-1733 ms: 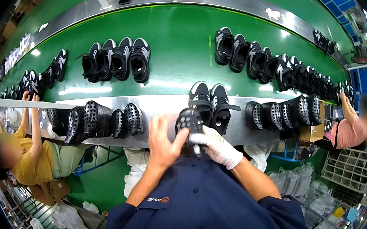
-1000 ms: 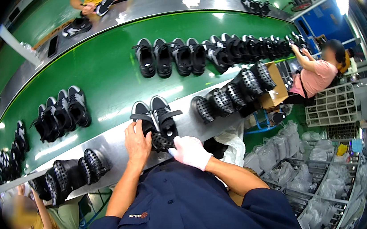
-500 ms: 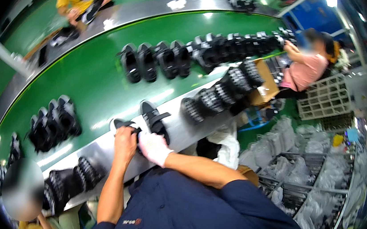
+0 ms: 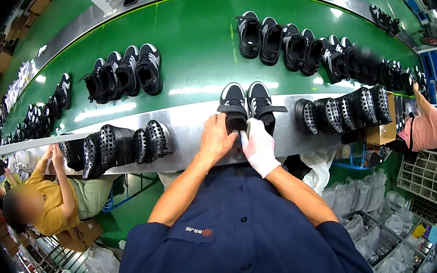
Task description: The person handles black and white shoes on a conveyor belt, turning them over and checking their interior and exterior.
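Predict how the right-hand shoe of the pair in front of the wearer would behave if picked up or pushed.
The right-hand shoe probably won't roll if nudged: it sits sole-down. Its toe looks rounded and uncollapsed, so it likely keeps its shape. The strap juts out sideways, so it may catch on neighbouring things.

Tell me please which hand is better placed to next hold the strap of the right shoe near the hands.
Probably the right hand: gloved, it sits just below the strap of the right shoe, while the bare left hand is farther, at the left shoe.
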Demonstrator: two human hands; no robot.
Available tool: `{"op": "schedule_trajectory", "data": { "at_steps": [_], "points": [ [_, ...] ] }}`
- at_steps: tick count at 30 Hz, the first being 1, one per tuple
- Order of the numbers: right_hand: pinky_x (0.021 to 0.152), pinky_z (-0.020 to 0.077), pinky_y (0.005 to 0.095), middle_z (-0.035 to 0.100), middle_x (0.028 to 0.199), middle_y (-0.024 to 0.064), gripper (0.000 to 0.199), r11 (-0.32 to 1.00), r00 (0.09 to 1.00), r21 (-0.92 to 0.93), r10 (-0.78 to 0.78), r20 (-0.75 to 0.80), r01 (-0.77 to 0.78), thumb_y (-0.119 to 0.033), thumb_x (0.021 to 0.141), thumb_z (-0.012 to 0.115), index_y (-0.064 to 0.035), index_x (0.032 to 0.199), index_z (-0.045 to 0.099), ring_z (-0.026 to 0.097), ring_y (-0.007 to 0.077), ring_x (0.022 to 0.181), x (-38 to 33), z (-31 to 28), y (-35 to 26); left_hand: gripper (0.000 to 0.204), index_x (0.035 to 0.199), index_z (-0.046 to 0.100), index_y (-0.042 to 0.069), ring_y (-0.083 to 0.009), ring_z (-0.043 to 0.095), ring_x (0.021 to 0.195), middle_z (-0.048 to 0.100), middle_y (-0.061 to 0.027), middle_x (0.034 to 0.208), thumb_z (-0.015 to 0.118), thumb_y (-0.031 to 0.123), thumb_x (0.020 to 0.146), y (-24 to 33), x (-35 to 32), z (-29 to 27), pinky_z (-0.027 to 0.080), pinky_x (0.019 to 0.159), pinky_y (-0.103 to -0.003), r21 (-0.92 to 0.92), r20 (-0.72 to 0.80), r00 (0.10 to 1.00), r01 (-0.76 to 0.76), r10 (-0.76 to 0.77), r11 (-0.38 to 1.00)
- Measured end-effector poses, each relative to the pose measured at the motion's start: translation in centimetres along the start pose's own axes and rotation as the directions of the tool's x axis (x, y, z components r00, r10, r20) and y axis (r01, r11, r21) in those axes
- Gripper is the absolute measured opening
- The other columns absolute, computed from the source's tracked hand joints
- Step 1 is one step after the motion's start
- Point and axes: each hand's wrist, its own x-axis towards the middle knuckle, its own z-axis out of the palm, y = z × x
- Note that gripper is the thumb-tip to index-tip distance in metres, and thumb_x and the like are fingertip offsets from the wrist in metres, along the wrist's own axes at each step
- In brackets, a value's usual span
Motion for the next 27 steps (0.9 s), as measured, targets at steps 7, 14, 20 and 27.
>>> {"op": "schedule_trajectory", "data": {
  "at_steps": [7,14,20,27],
  "points": [
    [0.077,0.0584,0.0532,0.074,0.094,0.0241,0.041,0.97,0.939,-0.121,0.234,0.251,-0.209,-0.02,0.091,0.069,0.0039,0.122,0.056,0.074,0.0435,0.086,4.1,1.4,-1.1,0.062,0.144,0.045,0.001,-0.0509,0.068,0.085,0.069,-0.0282,0.088,0.069,0.008,0.086,-1.9,0.7,3.5,0.054,0.078,-0.059,0.131,0.052,0.985,0.156,-0.164,0.979],
    [0.082,0.0569,0.0521,0.074,0.094,0.0245,0.034,0.983,0.954,-0.06,0.184,0.236,-0.175,-0.027,0.094,0.069,0.0013,0.113,0.062,0.073,0.0441,0.091,4.1,-0.6,-0.8,0.055,0.139,0.053,0.003,-0.0451,0.063,0.102,0.065,-0.0231,0.111,0.074,0.018,0.091,-0.8,-2.9,1.6,0.051,0.088,-0.054,0.044,-0.132,0.987,0.104,-0.097,0.994],
    [0.09,0.0544,0.0503,0.071,0.108,0.0224,0.043,0.971,0.963,0.062,0.238,-0.125,-0.232,-0.027,0.09,0.074,-0.0021,0.123,0.062,0.069,0.0434,0.1,0.6,-6.0,5.7,0.051,0.127,0.064,0.005,-0.0393,0.06,0.11,0.062,-0.0175,0.113,0.078,0.005,0.078,0.5,-5.0,1.0,0.052,0.094,-0.048,-0.015,-0.008,0.928,-0.374,0.374,0.927],
    [0.096,0.0528,0.0478,0.064,0.124,0.0246,0.042,0.968,0.992,0.223,0.101,0.071,-0.115,-0.018,0.087,0.074,-0.0021,0.124,0.065,0.066,0.0441,0.106,1.6,-0.2,6.0,0.062,0.137,0.057,0.012,-0.0441,0.063,0.101,0.068,-0.027,0.101,0.082,0.029,0.083,3.5,-3.6,2.7,0.054,0.086,-0.05,0.209,0.391,0.92,-0.131,0.04,0.969]
  ]
}}
